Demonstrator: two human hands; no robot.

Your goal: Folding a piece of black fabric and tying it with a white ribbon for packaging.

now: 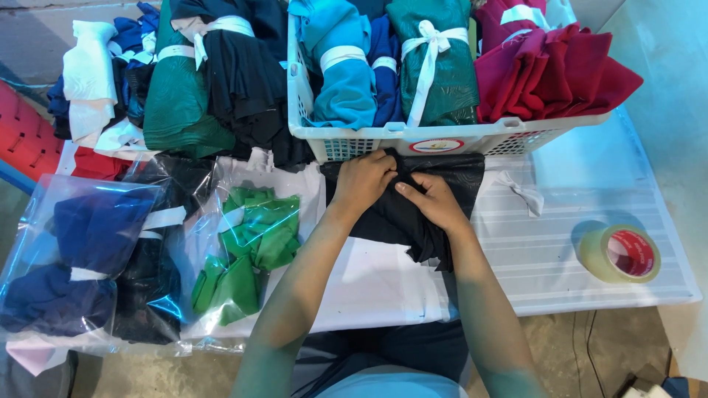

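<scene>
Both your hands grip the black cloth (413,203) at the table's (560,250) middle, just under the white basket (398,140): left hand (363,179) closed on its top fold, right hand (435,200) pinching beside it. Looks mid-fold, I'd judge, untied and unbagged. Bagged bundles (96,258) lie left, tied rolls (431,59) fill the basket, white strip (520,190) and tape roll (623,254) sit untouched right.
</scene>
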